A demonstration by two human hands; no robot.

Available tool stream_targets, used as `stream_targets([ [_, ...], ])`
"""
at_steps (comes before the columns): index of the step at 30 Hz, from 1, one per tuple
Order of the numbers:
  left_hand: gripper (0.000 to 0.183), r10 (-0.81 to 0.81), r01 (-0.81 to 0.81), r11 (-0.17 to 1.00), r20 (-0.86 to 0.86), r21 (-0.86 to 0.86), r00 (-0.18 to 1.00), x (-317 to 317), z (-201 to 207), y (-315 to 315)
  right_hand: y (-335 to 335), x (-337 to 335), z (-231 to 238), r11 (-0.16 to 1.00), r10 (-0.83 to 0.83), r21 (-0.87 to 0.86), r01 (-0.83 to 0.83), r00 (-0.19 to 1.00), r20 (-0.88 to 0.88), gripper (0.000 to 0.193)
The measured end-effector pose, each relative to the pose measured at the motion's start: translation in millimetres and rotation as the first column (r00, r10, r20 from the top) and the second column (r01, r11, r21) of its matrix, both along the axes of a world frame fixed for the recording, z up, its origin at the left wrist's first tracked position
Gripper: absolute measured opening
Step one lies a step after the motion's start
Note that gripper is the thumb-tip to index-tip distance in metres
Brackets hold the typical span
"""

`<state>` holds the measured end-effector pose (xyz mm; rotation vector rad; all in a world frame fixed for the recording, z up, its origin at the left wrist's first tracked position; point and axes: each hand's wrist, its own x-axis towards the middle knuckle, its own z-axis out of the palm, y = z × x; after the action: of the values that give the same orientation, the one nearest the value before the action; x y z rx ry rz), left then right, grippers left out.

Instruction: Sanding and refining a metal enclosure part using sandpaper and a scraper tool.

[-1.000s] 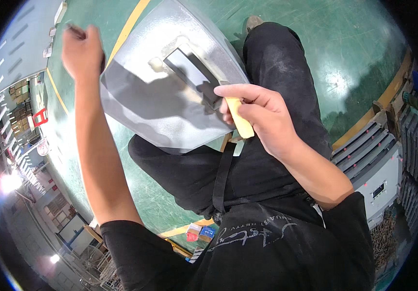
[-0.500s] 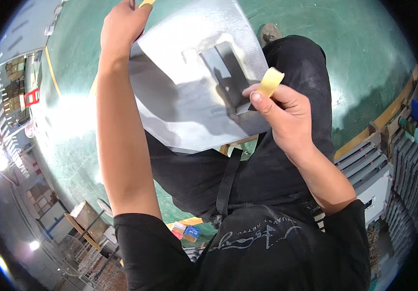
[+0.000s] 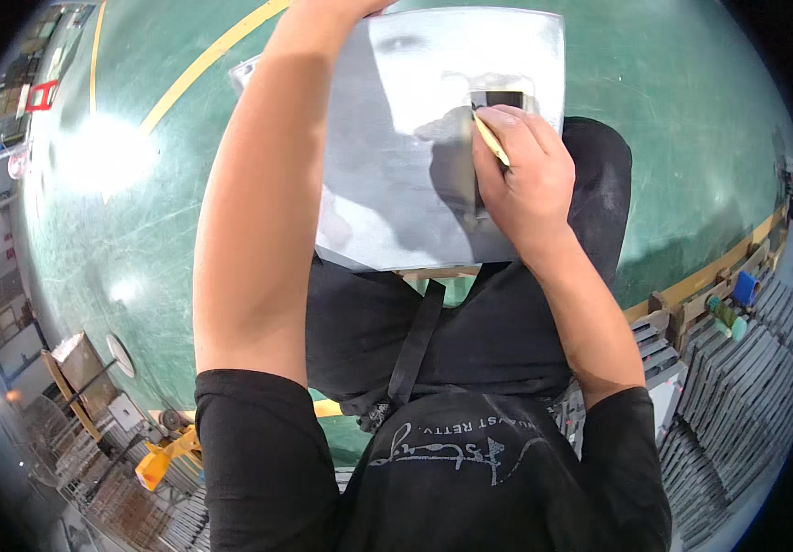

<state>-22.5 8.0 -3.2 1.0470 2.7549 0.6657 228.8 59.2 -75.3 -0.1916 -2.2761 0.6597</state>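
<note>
A grey sheet-metal panel (image 3: 387, 198) with a rectangular cutout lies across my lap. Its surface is bright and patchy around the opening. At the panel's far edge, my left hand (image 3: 336, 7) grips the metal; most of its fingers are cut off by the top of the picture. My right hand (image 3: 530, 175) is closed on a folded yellow sandpaper strip (image 3: 490, 143). The strip's end meets the left edge of the cutout near its far corner. My right palm and fingers hide part of the opening.
Green floor (image 3: 682, 184) with a yellow line (image 3: 217, 55) surrounds me. Many grey metal panels (image 3: 737, 386) stand stacked at the right, beside a green roll (image 3: 726, 317) and a blue object (image 3: 744, 288). An orange-yellow object (image 3: 152, 467) is at the lower left.
The panel has turned and shifted right. My right hand has brought the sandpaper strip up and left, down onto the cutout's edge. My left hand has moved right along the far side.
</note>
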Motion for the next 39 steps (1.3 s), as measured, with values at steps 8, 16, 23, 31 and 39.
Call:
stream_targets([
  [8,0.038,-0.096,0.099,0.995,0.188,-0.007,0.977,15,36,-17,-11,-2,1,0.999,-0.043,0.011,0.043,0.999,-0.013,0.017],
  [16,0.038,-0.08,0.082,0.996,0.064,-0.027,0.995,26,33,-13,-11,-5,9,0.995,-0.054,0.086,0.052,0.998,0.022,0.017],
  [23,0.033,-0.012,0.012,1.0,0.013,-0.018,1.0,15,13,-8,-2,-14,12,0.998,0.015,0.065,-0.017,1.0,0.026,0.016],
  [31,0.033,-0.037,0.046,0.989,0.068,-0.141,0.997,18,16,1,-3,-9,12,0.996,0.014,0.089,-0.017,0.999,0.04,0.012],
  [39,0.033,-0.09,0.094,0.99,0.044,-0.109,0.995,0,-2,-3,-8,-9,19,0.996,0.051,0.076,-0.052,0.999,0.013,0.012],
])
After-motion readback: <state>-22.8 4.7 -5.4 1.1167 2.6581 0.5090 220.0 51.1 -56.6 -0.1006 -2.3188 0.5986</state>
